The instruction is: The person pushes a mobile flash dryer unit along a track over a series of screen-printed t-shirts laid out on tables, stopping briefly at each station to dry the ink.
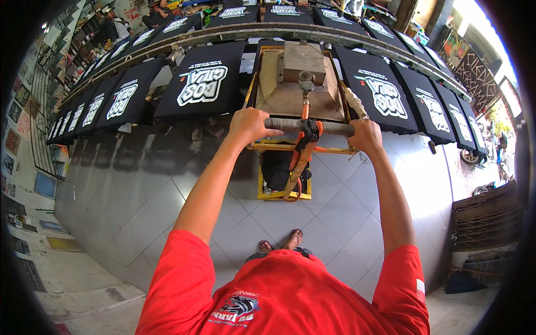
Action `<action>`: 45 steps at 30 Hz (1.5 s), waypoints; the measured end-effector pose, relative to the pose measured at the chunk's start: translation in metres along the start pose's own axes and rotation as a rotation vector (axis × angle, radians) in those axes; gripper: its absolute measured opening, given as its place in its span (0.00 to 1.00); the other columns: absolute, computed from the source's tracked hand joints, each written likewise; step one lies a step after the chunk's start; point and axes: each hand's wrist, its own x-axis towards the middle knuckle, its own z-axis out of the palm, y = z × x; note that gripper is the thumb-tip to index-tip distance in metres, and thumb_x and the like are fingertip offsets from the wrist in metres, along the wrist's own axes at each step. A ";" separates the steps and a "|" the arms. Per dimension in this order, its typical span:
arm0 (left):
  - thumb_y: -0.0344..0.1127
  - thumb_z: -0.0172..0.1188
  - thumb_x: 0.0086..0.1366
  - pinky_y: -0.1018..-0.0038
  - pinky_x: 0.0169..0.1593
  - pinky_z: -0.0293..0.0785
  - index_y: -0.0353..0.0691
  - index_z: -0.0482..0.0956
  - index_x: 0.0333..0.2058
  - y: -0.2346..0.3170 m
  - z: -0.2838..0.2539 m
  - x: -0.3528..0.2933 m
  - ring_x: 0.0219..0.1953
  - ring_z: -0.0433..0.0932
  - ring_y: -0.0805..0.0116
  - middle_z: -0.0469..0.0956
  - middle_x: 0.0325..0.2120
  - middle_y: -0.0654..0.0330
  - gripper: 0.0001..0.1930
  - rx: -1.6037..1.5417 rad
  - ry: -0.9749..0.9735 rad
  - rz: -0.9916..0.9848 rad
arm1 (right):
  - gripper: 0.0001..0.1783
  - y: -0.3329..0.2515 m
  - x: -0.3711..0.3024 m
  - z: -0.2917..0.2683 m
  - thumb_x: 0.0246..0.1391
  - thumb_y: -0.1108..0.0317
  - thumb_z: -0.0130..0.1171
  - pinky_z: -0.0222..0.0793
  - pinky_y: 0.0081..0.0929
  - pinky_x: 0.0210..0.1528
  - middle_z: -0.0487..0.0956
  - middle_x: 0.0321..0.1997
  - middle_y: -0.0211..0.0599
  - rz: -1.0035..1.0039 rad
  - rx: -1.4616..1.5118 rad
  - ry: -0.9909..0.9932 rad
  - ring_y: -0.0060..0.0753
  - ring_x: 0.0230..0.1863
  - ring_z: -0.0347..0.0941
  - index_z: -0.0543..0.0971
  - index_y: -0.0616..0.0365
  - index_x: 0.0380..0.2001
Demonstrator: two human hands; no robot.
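Note:
Both arms reach forward to a wrapped crossbar handle (pixel 335 129). My left hand (pixel 249 126) is closed around its left end, and my right hand (pixel 366 135) grips the right end. Beyond the bar sits a wide tan metal hood (pixel 273 101) with a box-shaped top (pixel 304 62), which looks like a flash dryer. It covers most of the board under it. An orange cable and black tape wrap the middle of the handle. Below it stands a yellow metal frame (pixel 285 196) with a dark bundle inside.
Black T-shirts with white prints lie on boards in long rows, one left of the hood (pixel 204 72) and one right of it (pixel 377 84). A rail (pixel 206 36) runs behind. Grey floor tiles (pixel 223 187) lie underfoot. People sit at the far left; a wooden rack (pixel 486 218) stands right.

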 end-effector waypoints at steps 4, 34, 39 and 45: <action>0.74 0.65 0.44 0.57 0.36 0.78 0.43 0.83 0.24 0.000 -0.001 0.000 0.28 0.82 0.47 0.80 0.19 0.52 0.34 -0.001 -0.009 0.004 | 0.14 0.002 0.001 0.002 0.38 0.61 0.65 0.77 0.42 0.43 0.83 0.31 0.45 -0.001 -0.015 -0.008 0.48 0.38 0.81 0.84 0.51 0.32; 0.75 0.63 0.42 0.58 0.32 0.77 0.40 0.81 0.21 -0.027 0.035 0.101 0.28 0.83 0.51 0.81 0.21 0.54 0.36 -0.119 0.014 0.052 | 0.20 0.055 0.090 0.032 0.33 0.61 0.75 0.74 0.45 0.40 0.82 0.31 0.45 0.005 -0.050 0.048 0.51 0.36 0.80 0.81 0.58 0.31; 0.66 0.68 0.46 0.61 0.33 0.79 0.40 0.81 0.23 -0.025 0.031 0.103 0.29 0.84 0.56 0.82 0.24 0.55 0.29 -0.307 -0.040 0.107 | 0.16 0.065 0.083 0.034 0.31 0.72 0.72 0.72 0.46 0.37 0.79 0.26 0.47 -0.068 0.035 0.137 0.55 0.31 0.77 0.79 0.60 0.28; 0.54 0.69 0.54 0.64 0.32 0.79 0.37 0.79 0.29 -0.046 0.039 0.105 0.27 0.83 0.59 0.80 0.22 0.57 0.23 -0.538 -0.060 0.338 | 0.23 0.170 0.048 0.086 0.42 0.75 0.67 0.69 0.44 0.51 0.78 0.42 0.45 0.040 -0.104 0.038 0.51 0.46 0.73 0.76 0.62 0.46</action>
